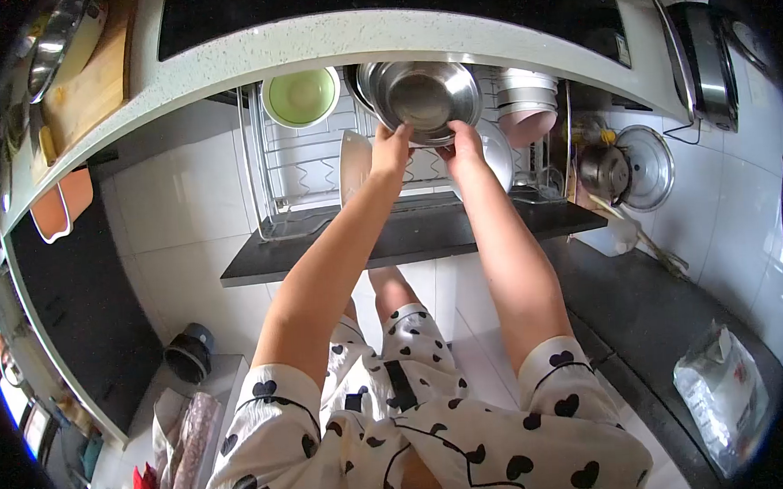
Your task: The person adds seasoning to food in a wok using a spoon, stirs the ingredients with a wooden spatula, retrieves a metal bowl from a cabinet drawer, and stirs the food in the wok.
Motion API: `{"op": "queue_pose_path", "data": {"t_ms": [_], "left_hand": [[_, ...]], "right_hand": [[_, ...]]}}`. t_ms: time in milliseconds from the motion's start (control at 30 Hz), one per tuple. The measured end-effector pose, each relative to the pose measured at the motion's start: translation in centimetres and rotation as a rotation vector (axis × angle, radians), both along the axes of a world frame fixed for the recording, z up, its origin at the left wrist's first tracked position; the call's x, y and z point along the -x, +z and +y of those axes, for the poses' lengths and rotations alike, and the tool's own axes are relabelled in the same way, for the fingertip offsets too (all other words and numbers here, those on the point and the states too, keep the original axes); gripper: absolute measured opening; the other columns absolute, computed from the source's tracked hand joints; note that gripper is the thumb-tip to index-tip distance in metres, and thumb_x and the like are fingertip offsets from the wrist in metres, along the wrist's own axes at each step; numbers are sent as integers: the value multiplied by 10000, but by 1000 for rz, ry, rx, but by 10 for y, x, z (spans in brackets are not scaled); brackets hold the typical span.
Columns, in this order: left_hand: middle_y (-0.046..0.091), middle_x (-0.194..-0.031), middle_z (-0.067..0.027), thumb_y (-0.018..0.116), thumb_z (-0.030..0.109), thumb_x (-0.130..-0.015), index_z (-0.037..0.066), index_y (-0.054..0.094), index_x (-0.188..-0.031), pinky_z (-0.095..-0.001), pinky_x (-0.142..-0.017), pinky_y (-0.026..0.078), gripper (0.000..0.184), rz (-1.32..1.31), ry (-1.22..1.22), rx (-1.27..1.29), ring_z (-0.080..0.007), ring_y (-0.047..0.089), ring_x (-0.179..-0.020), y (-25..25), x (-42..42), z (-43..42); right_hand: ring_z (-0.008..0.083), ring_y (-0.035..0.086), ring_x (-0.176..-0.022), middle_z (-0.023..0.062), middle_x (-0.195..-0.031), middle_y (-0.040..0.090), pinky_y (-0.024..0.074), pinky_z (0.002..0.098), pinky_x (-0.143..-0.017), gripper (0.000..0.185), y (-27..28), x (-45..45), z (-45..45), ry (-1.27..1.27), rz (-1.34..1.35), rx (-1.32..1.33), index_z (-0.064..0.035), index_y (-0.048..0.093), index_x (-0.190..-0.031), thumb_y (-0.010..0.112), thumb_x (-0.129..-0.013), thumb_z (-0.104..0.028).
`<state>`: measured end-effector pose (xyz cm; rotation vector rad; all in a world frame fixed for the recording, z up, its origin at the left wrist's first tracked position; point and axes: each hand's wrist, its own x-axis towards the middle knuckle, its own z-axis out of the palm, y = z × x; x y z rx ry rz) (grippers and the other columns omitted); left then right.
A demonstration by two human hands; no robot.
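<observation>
Silver metal bowl (pixel 426 99) over the middle of the wire rack (pixel 262 145); the left hand (pixel 393 149) and right hand (pixel 461 143) have their fingers closed on its near rim, one at each side; whether it touches the rack is hidden; a green bowl (pixel 302 97) sits to its left; stacked bowls (pixel 528 113), white and pink, stand to its right.

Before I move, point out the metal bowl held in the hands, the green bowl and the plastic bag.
Metal bowl (pixel 428 98): head view, on its inside bottom.
Green bowl (pixel 300 97): head view, on its inside bottom.
Plastic bag (pixel 723 397): head view, on its crinkled middle.
</observation>
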<state>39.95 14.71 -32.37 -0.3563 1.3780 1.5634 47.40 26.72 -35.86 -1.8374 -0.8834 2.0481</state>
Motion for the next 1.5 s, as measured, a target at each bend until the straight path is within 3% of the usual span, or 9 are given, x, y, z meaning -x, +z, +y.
{"op": "queue_pose_path", "data": {"t_ms": [167, 267, 400, 500, 700, 1000, 1233, 1333, 1500], "left_hand": [[297, -1405, -52, 424, 354, -907, 205, 164, -1413, -354, -916, 358, 588, 139, 109, 13, -181, 320, -1263, -18, 16, 6], [375, -1332, -91, 429, 269, -913, 52, 110, -1407, -306, -994, 276, 627, 80, 230, -18, -225, 343, -1236, -42, 18, 10], [394, -1340, -41, 442, 235, -898, 175, 146, -1411, -326, -875, 355, 595, -50, 176, 14, -150, 425, -1111, -28, 28, 7], [480, -1228, 4, 466, 185, -879, 224, 238, -1360, -311, -784, 382, 533, -91, 199, -19, -108, 460, -963, -65, 30, 8], [543, -870, -27, 549, 92, -834, 112, 371, -1174, -231, -620, 420, 385, -148, 314, 44, -102, 507, -723, -73, 30, 15], [542, -681, -13, 572, 141, -817, 58, 533, -874, -244, -552, 435, 108, 38, 252, 125, -122, 516, -601, -62, 30, 21], [460, -1150, -189, 596, 127, -718, 6, 554, -761, -361, -847, 393, 135, 403, 116, 372, -305, 474, -1020, -43, 35, 16], [463, -1145, -215, 592, 122, -720, 8, 539, -750, -368, -902, 359, 129, 631, 180, 339, -328, 436, -1098, -20, 27, 9], [366, -1227, -251, 581, 105, -744, 3, 532, -747, -383, -948, 327, 114, 663, 269, 353, -345, 374, -1166, 12, 19, -6]], "right_hand": [[246, 553, -853, 136, -943, 552, 503, 388, -689, 252, 8, 4, 7, -27, -31, 1, -29, 484, -1007, 526, -796, -160], [249, 562, -850, 137, -921, 567, 505, 396, -727, 220, 5, 1, 8, -45, -22, 6, -17, 491, -977, 520, -807, -154], [244, 565, -845, 139, -938, 562, 510, 395, -711, 212, -8, -3, 10, -64, -1, 20, -11, 488, -980, 513, -814, -142], [240, 566, -846, 134, -952, 560, 516, 393, -698, 208, -16, -4, 13, 2, -50, 1, -21, 489, -987, 512, -822, -146], [242, 546, -829, 107, -996, 506, 519, 367, -642, 300, -24, 4, 8, -43, -16, -33, -86, 454, -1070, 538, -783, -111], [273, 585, -830, 143, -959, 541, 556, 379, -657, 258, -22, 17, 9, -210, 169, 45, 1, 472, -998, 539, -758, -66], [273, 598, -847, 166, -983, 566, 553, 394, -731, 236, -4, 13, 10, -146, 170, 36, 20, 469, -1017, 476, -797, -67], [247, 605, -772, 142, -936, 569, 569, 374, -622, 257, -11, 10, 10, -76, 167, 57, -7, 476, -1010, 495, -778, -114], [266, 577, -896, 152, -1046, 542, 530, 418, -737, 303, 7, 25, 2, -27, 72, 18, -37, 469, -1086, 491, -801, -137]]}}
